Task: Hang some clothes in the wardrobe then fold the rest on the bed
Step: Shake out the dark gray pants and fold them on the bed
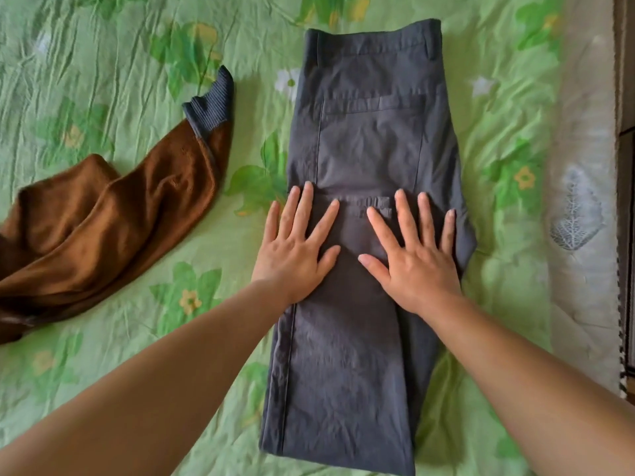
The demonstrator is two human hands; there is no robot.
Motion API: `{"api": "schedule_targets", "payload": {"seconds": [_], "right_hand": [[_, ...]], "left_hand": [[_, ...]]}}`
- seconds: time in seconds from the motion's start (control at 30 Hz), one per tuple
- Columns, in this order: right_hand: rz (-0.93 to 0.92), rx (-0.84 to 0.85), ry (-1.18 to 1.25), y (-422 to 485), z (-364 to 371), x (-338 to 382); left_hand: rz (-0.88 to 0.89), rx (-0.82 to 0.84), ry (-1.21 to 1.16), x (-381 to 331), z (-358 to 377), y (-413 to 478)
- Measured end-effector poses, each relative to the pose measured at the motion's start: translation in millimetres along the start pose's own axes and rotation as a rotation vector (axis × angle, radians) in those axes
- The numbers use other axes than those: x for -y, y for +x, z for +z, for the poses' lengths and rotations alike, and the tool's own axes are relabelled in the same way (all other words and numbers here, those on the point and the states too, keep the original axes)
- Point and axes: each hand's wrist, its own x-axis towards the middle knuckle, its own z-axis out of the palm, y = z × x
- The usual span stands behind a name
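Dark grey trousers (371, 132) lie flat on the bed, folded lengthwise with one leg over the other, waistband at the far end. My left hand (295, 249) presses flat on their left side, fingers spread and straight, partly over the sheet. My right hand (415, 255) presses flat on their right side, fingers spread too. Neither hand grips the cloth. The trouser legs run toward me and out past the bottom edge of the view.
A brown garment (103, 228) with a dark ribbed cuff lies crumpled on the left. The bed carries a green flowered sheet (137, 63). A white patterned cover (580, 201) runs along the bed's right edge.
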Motion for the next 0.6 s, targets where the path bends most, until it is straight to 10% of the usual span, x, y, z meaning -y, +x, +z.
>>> {"api": "schedule_targets", "payload": {"seconds": [0.17, 0.37, 0.6], "right_hand": [[-0.039, -0.224, 0.085, 47, -17, 6], [0.025, -0.028, -0.036, 123, -23, -19], [0.07, -0.202, 0.031, 172, -49, -44]], "left_hand": [[0.094, -0.256, -0.002, 8, -15, 42], [0.017, -0.029, 0.099, 22, -22, 122], [0.061, -0.169, 0.059, 38, -54, 173]]}}
